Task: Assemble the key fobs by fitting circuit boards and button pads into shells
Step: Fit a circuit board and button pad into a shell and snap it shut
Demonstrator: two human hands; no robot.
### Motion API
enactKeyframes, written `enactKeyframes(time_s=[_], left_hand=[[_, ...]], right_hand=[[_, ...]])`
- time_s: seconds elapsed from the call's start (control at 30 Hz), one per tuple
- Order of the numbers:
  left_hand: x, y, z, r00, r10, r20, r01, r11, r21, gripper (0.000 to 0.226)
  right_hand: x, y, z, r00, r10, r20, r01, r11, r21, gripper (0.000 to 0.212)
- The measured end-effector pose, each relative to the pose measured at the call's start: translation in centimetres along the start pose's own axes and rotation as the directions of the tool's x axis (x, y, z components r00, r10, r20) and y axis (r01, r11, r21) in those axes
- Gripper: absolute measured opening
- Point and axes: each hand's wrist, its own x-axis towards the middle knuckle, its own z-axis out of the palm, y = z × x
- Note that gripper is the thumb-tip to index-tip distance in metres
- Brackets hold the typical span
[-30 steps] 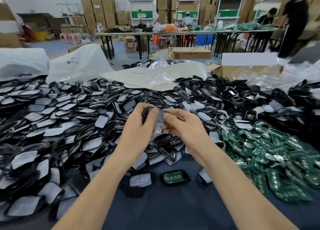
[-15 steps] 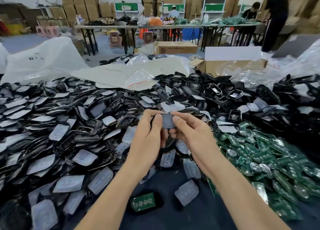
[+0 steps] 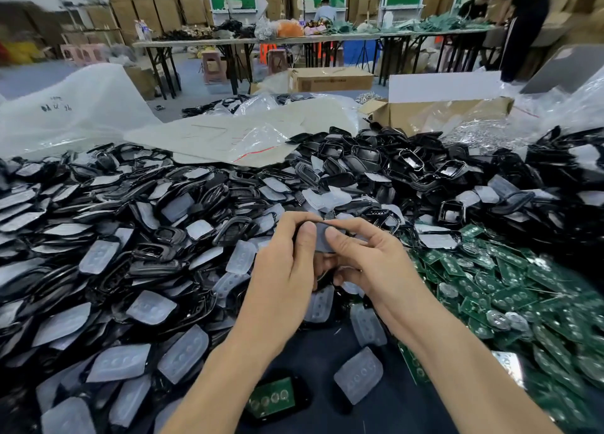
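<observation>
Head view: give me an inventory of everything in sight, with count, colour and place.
shells: many, black, heaped left and back
button pads: many, translucent grey, scattered over the shells, left and centre
circuit boards: many, green, piled right
shell with board: one, black and green, near edge, between forearms
plastic bags: several, white or clear, behind the heap
cardboard box: one, brown, back right
held button pad: one, grey, between both thumbs
left hand: pinches held button pad
right hand: pinches held button pad
</observation>
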Motion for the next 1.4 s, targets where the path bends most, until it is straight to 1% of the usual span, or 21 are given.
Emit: enactKeyframes(time_s=[0.1, 0.2, 0.27, 0.37, 0.4, 0.5, 0.6, 0.7, 0.8, 0.9, 0.97, 1.03, 1.13, 1.23, 1.3, 1.4], left_hand=[[-0.1, 0.0, -0.3, 0.999, 0.031, 0.036, -0.033, 0.999, 0.038, 0.020], [0.0, -0.2, -0.6, 0.997, 0.054, 0.049, -0.057, 0.995, 0.075, 0.020], [0.2, -0.3, -0.7, 0.997, 0.064, 0.054, -0.069, 0.992, 0.103, 0.020], [0.2, -0.4, -0.7, 0.997, 0.059, 0.059, -0.066, 0.990, 0.127, 0.022], [0.2, -0.4, -0.8, 0.997, 0.052, 0.058, -0.060, 0.990, 0.128, 0.023], [0.1, -0.5, -0.8, 0.999, 0.033, 0.043, -0.038, 0.992, 0.123, 0.023], [0.2, -0.5, -0.9, 0.999, 0.029, 0.032, -0.033, 0.991, 0.131, 0.024], [0.1, -0.4, -0.8, 0.999, 0.020, 0.038, -0.025, 0.992, 0.124, 0.025], [0.2, -0.3, -0.9, 0.999, 0.008, 0.038, -0.011, 0.995, 0.099, 0.025], [0.5, -0.2, -0.7, 0.999, 0.018, 0.044, -0.023, 0.994, 0.103, 0.024], [0.8, -0.1, -0.6, 0.997, 0.027, 0.066, -0.035, 0.991, 0.132, 0.025], [1.5, 0.3, -0.6, 0.993, 0.027, 0.118, -0.046, 0.985, 0.165, 0.025], [3.6, 0.7, -1.1, 0.984, 0.028, 0.178, -0.070, 0.970, 0.231, 0.023], [6.5, 0.0, -1.4, 0.989, -0.029, 0.144, -0.017, 0.950, 0.313, 0.019], [8.2, -0.9, -1.1, 0.980, -0.090, 0.176, 0.000, 0.891, 0.455, 0.019], [9.9, -2.0, -0.2, 0.949, -0.171, 0.263, -0.034, 0.778, 0.627, 0.025]], right_hand=[[0.0, -0.2, -0.3, 0.999, 0.026, 0.023, -0.027, 0.999, 0.042, 0.017], [-0.1, -0.4, -0.6, 0.999, 0.027, 0.042, -0.028, 0.999, 0.032, 0.021], [-0.1, -0.6, -0.7, 0.999, 0.030, 0.042, -0.031, 0.999, 0.013, 0.019], [-0.1, -0.7, -0.9, 0.998, 0.044, 0.051, -0.042, 0.999, -0.033, 0.009], [-0.1, -0.7, -0.9, 0.997, 0.049, 0.051, -0.047, 0.998, -0.041, 0.009], [-0.1, -0.8, -1.1, 0.996, 0.068, 0.060, -0.066, 0.997, -0.037, 0.017], [-0.1, -0.9, -1.2, 0.993, 0.087, 0.076, -0.085, 0.996, -0.022, 0.018], [-0.1, -1.0, -1.4, 0.991, 0.095, 0.091, -0.092, 0.995, -0.045, 0.018], [-0.3, -1.1, -1.6, 0.991, 0.078, 0.108, -0.066, 0.992, -0.105, 0.014], [-0.4, -1.1, -1.6, 0.993, 0.015, 0.116, 0.002, 0.989, -0.151, 0.008], [-0.3, -0.9, -1.7, 0.994, -0.017, 0.112, 0.036, 0.985, -0.170, 0.008], [-0.1, -0.9, -1.9, 0.995, -0.038, 0.093, 0.053, 0.984, -0.170, 0.009], [0.3, -0.9, -2.4, 0.997, -0.081, 0.015, 0.082, 0.992, -0.097, 0.009], [0.9, -1.3, -3.2, 0.985, -0.091, -0.148, 0.107, 0.989, 0.100, 0.014], [1.1, -1.6, -3.8, 0.969, -0.070, -0.238, 0.126, 0.965, 0.230, 0.012], [1.4, -1.7, -4.2, 0.949, -0.046, -0.312, 0.151, 0.935, 0.321, 0.013]])
